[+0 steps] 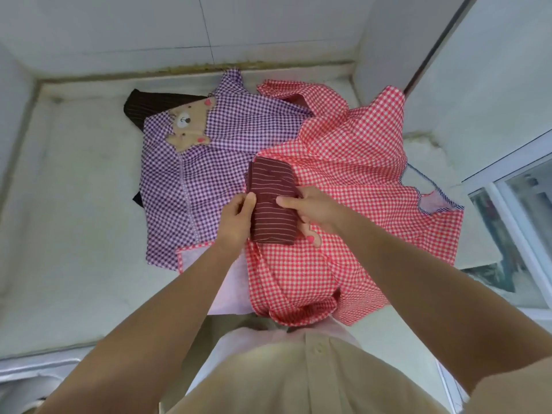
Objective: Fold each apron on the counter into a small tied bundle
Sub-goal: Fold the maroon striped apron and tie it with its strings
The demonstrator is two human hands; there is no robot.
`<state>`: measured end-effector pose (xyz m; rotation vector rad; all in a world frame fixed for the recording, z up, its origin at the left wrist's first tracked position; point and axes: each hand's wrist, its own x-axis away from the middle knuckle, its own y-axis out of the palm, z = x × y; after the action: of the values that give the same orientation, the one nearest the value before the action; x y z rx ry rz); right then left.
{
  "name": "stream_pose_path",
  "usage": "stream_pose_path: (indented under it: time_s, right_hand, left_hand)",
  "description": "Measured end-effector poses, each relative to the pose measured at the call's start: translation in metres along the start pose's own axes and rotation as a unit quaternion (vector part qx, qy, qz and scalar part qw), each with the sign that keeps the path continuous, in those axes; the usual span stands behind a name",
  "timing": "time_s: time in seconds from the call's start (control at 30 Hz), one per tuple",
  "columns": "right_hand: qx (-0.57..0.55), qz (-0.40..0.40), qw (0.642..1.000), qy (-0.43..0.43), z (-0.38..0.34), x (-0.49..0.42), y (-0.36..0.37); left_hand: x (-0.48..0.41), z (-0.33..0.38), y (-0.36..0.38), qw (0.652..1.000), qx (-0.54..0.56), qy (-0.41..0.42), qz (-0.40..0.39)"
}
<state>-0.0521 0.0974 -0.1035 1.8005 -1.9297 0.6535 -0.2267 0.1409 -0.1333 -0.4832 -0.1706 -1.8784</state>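
A folded maroon apron with thin white stripes (272, 201) sits between my hands, above the other aprons. My left hand (237, 219) grips its left edge, thumb on top. My right hand (313, 209) pinches its right side, thumb across the fabric. Under it lies a red-and-white gingham apron (358, 162), spread and rumpled over the right of the counter. A purple gingham apron (215, 156) with a bear patch lies spread to the left. A dark brown striped cloth (149, 107) sticks out from under the purple one at the back.
The pale stone counter (74, 189) is bounded by white tiled walls at the back and left. A window frame (507, 204) stands at the right, where the red apron hangs over the counter edge. My beige shirt fills the bottom of the view.
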Motion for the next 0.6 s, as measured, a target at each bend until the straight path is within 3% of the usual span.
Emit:
stream_pose_path:
  time_s: [0.23, 0.4, 0.5, 0.6]
  right_hand:
    - [-0.038, -0.038, 0.999, 0.008, 0.007, -0.015, -0.013]
    - [-0.075, -0.048, 0.995, -0.046, 0.003, -0.018, -0.018]
    - [-0.083, -0.075, 0.988, -0.102, -0.011, -0.015, -0.027]
    - [-0.004, -0.083, 0.988, -0.134, -0.023, -0.017, -0.035]
  left_hand:
    - [-0.008, 0.001, -0.038, 0.993, -0.072, 0.078, -0.047]
    - [-0.009, 0.011, -0.035, 0.995, -0.039, 0.078, -0.053]
    - [-0.014, 0.024, -0.034, 0.988, -0.032, 0.144, -0.043]
    - [-0.018, 0.037, -0.037, 0.968, -0.081, 0.236, -0.022]
